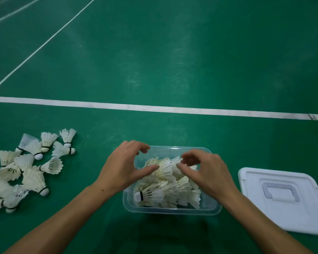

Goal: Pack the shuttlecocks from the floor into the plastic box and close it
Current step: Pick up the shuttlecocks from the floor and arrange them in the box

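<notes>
Both hands, left hand [126, 166] and right hand [205, 173], are held released over the clear rectangular plastic box [170, 210]; white feather shuttlecocks [165, 182] should be pressed down gently.

1. Single view, head-worn, looking forward and steeply down at a green court floor [173, 61].
2. Landmark: the clear plastic box [173, 210], low centre, close to the camera, within arm's reach.
3. Beyond the box, a white court line [154, 108] crosses the frame; left of it lie loose shuttlecocks [26, 169]; right, the white lid [283, 198].
4. Wide-angle lens; no second view, so no shared area.
</notes>
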